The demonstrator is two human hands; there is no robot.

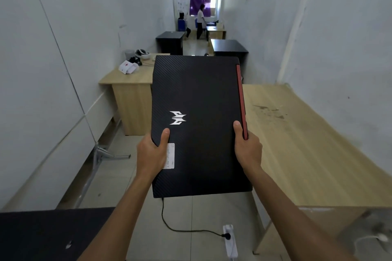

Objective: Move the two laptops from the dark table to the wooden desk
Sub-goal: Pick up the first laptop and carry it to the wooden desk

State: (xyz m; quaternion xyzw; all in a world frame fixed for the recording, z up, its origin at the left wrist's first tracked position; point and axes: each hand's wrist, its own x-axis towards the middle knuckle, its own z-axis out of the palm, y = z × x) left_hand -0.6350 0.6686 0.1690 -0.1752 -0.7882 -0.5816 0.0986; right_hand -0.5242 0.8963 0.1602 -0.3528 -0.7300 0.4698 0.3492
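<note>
— Where's the laptop now?

— In the air at the centre, closed, lid up, held over the floor between the dark table at seven o'clock and the wooden desk at three o'clock. It touches neither.

— And the hands?

— Both grip it. The left hand clamps the left edge, thumb on the lid just beside a white sticker. The right hand holds the right edge, thumb on top, next to the red strip.

— I see only one laptop.

— Same here. A black cable runs on the floor at six o'clock to a white power strip. At eleven o'clock, another wooden desk carries a white box.
</note>
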